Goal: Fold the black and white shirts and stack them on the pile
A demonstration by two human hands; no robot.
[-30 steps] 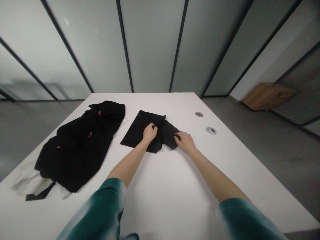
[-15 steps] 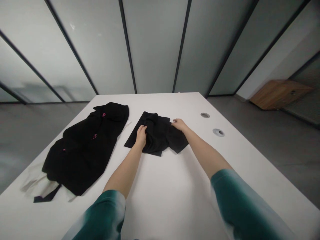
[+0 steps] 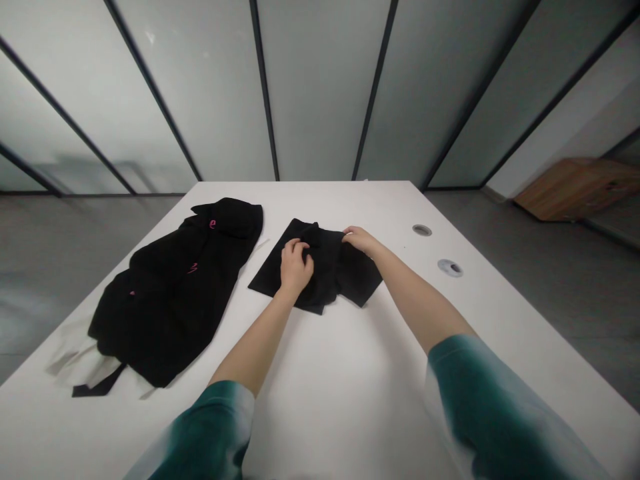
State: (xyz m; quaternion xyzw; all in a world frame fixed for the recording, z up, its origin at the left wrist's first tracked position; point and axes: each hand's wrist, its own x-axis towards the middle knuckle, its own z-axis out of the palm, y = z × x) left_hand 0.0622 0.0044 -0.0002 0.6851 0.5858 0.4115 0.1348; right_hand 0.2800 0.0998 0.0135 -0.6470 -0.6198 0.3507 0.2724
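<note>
A small black garment (image 3: 273,267) lies partly folded in the middle of the white table (image 3: 350,373). My left hand (image 3: 295,265) rests on its centre with the fingers curled into the cloth. At the garment's far right edge, my right hand (image 3: 358,239) pinches the fabric. Both forearms reach out from teal sleeves.
A larger black garment (image 3: 175,287) with pink marks lies spread on the table's left side, over something white near the left edge. Two round cable holes (image 3: 422,230) sit at the right. A wooden cabinet (image 3: 575,187) stands on the floor far right. Glass panels are behind the table.
My right hand went from the garment's near right corner to its far right edge, bunching the cloth. My left hand shifted a little on the middle of the garment.
</note>
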